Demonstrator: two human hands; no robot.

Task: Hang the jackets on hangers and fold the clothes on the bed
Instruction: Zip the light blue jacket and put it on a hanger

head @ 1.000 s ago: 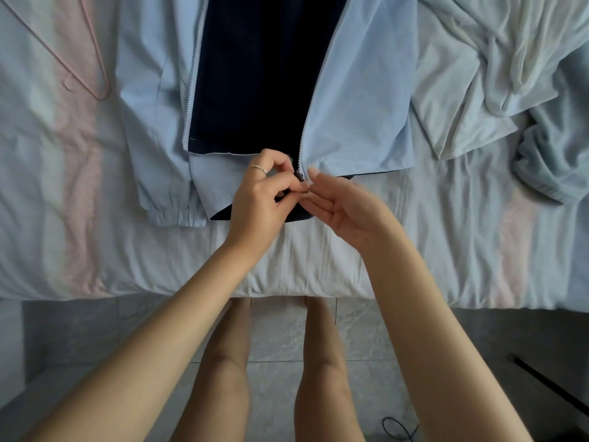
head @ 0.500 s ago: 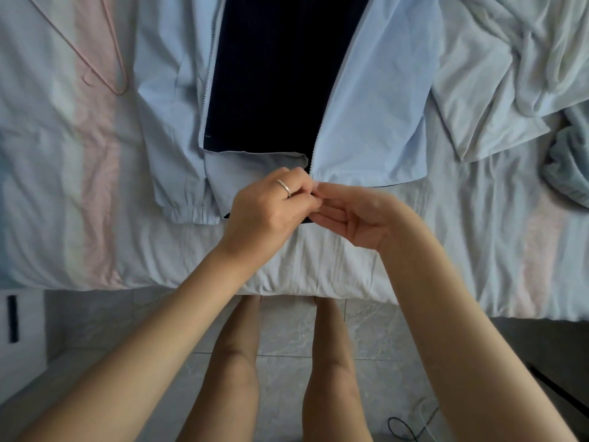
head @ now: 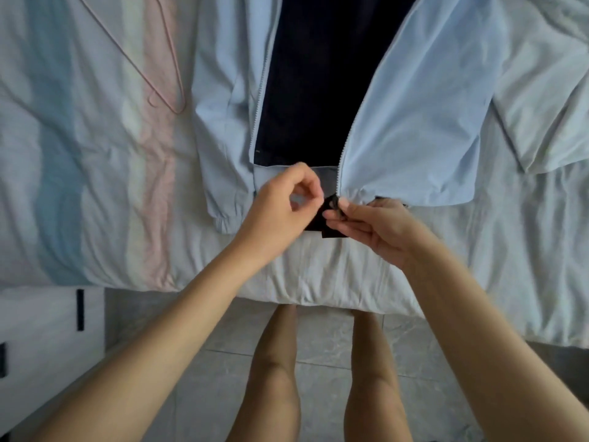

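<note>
Standing at the edge of the bed [head: 95, 218], a person leans over a light blue jacket [head: 414, 122] that lies open on the cover, its dark inside showing. The right hand [head: 376, 228] pinches the bottom end of the zipper at the hem between thumb and fingers. The left hand [head: 280, 202] is just beside it with fingers curled; it is blurred, so I cannot tell if it holds cloth. A pink hanger [head: 178, 110] lies on the bed near the jacket's sleeve.

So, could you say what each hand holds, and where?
The right hand pinches the blue jacket at its zip's bottom end; the left hand is too blurred.
</note>
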